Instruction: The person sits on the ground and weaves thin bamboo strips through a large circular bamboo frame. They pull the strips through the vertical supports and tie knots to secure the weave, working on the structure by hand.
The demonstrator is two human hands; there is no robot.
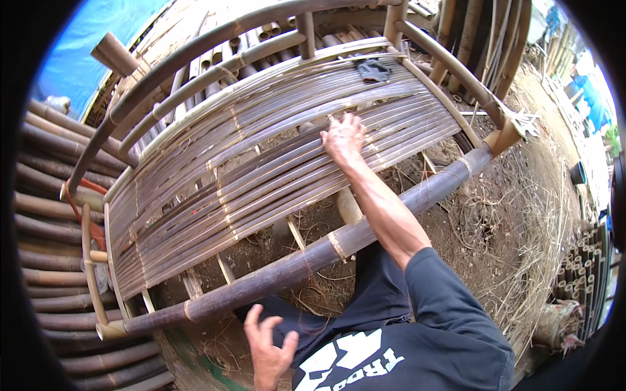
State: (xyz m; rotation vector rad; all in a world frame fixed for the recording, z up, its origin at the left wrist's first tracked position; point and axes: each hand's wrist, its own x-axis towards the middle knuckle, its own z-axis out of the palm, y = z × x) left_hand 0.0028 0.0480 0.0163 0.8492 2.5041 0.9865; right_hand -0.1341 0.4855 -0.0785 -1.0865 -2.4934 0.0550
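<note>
A bamboo bench frame stands before me, its seat laid with long dark bamboo slats [280, 173] that run lengthwise. My right hand [344, 140] reaches over the seat, its fingers curled over the edge of a slat beside the long gap in the middle; the fingertips are partly hidden. Thin pale cross ties show across the slats. My left hand [267, 345] hangs low in front of my body, fingers apart and bent, with nothing in it. Between me and the seat runs a thick dark bamboo pole [287, 268], the bench's front rail.
A dark grey cloth [373, 70] lies on the seat's far right. Curved bamboo rails [195, 55] rise along the back. Stacked bamboo poles [59, 225] crowd the left, and cut bamboo ends [579, 267] are piled far right. Dirt ground [495, 215] carries scattered straw and shavings.
</note>
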